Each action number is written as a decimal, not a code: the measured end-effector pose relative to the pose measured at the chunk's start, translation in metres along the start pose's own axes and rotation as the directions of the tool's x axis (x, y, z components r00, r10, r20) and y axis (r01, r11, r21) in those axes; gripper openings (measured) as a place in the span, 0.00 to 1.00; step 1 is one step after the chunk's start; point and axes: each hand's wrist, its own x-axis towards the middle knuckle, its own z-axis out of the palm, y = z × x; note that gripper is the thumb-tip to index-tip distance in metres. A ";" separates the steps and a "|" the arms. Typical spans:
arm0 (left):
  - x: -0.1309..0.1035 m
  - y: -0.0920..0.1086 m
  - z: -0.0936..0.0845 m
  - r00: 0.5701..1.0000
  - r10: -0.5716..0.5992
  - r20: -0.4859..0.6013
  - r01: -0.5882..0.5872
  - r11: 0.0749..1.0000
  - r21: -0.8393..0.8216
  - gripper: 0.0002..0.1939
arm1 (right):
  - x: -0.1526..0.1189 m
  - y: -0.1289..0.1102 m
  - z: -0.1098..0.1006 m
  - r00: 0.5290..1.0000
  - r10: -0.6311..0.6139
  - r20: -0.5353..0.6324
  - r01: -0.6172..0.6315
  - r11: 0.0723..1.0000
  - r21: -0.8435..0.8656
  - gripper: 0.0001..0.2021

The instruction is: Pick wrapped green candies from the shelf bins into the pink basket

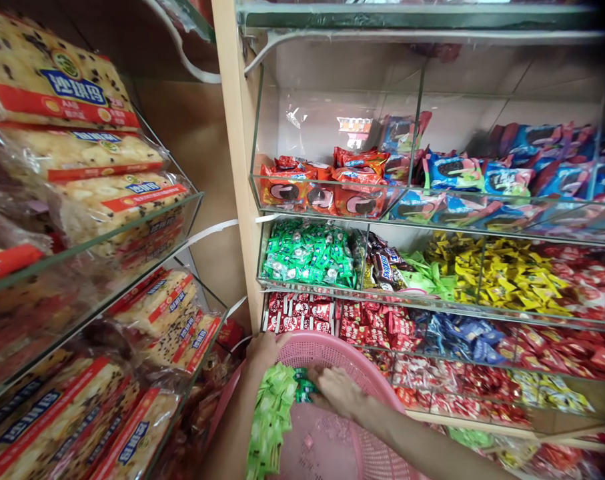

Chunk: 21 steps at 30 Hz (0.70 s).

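Observation:
A pink plastic basket (332, 350) is held low in front of the candy shelves. My left hand (263, 352) grips its far left rim. A heap of light green candy wrappers (269, 417) lies inside along the left wall. My right hand (336, 392) reaches into the basket and closes on a few darker green wrapped candies (303, 387). Just above, a glass bin holds matching green candies (309, 255).
Glass-fronted bins hold red candies (299, 313), yellow candies (512, 273), blue packs (457, 173) and orange-red packs (322, 183). On the left, slanted glass shelves carry large bags of pale cakes (117, 200). A wooden post (237, 167) separates the two racks.

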 end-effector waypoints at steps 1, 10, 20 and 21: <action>0.000 0.000 0.000 1.000 0.002 0.001 -0.002 1.000 -0.001 0.36 | -0.001 0.004 0.000 0.999 0.045 -0.017 -0.045 0.999 0.004 0.14; -0.003 0.002 -0.003 1.000 0.000 0.007 0.000 1.000 -0.002 0.37 | 0.001 0.019 0.022 0.967 0.249 0.052 -0.250 0.968 0.007 0.09; -0.002 0.001 -0.001 1.000 -0.006 0.000 0.006 1.000 -0.008 0.37 | -0.002 -0.004 0.009 0.999 0.028 0.037 -0.033 0.990 0.139 0.19; -0.002 0.001 -0.001 1.000 -0.004 -0.001 0.004 1.000 -0.008 0.37 | -0.002 -0.006 0.010 0.998 0.035 0.057 -0.042 0.992 0.122 0.20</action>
